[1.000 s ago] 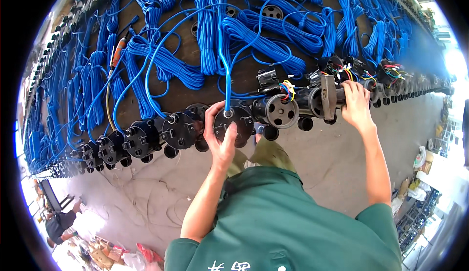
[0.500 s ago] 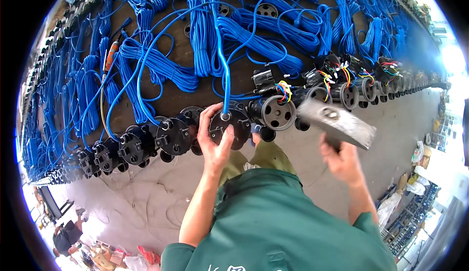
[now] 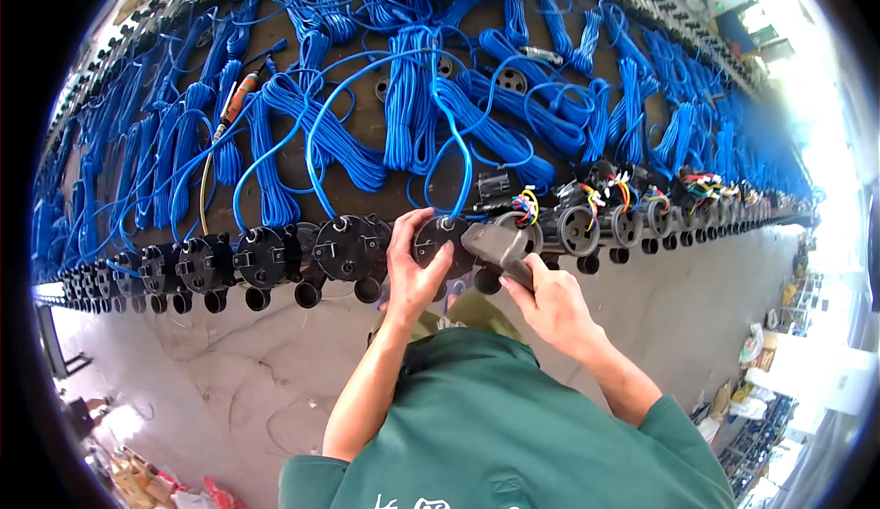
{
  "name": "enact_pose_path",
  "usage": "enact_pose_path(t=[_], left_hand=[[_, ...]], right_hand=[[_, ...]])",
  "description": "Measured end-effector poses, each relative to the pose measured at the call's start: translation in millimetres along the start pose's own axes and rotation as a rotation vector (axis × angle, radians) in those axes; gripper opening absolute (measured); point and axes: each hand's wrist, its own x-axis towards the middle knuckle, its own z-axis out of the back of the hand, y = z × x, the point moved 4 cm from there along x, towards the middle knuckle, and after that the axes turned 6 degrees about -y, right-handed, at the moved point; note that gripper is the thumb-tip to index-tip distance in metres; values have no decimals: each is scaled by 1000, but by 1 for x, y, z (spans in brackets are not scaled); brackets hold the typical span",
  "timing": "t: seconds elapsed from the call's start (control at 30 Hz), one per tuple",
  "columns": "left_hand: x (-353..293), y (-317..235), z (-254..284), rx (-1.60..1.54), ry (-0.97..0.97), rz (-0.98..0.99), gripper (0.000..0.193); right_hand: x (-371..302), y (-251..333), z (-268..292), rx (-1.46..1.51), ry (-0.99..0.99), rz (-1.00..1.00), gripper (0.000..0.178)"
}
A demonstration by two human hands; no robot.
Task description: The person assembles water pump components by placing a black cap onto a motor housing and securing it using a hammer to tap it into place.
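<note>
Left hand (image 3: 412, 278) clasping black round cap (image 3: 436, 237); hammer (image 3: 496, 244) gripped in right hand (image 3: 557, 307), beside cap.

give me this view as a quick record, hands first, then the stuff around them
left hand: on a round black cap at the table edge
right hand: holding a hammer, head at the cap's right side; contact unclear
cable: blue cable rising from the cap's top
table: bundled blue cables, orange tool on the left
right of cap: open round ends with coloured wires
</note>
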Motion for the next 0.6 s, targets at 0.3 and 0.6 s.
enact_pose_path(t=[0.3, 0.6], left_hand=[[-9, 11, 8, 215, -3, -373, 105], [-15, 13, 19, 230, -61, -322, 101]], right_hand=[[-19, 64, 45, 237, -154, 358, 33], [10, 56, 20, 155, 125, 87, 30]])
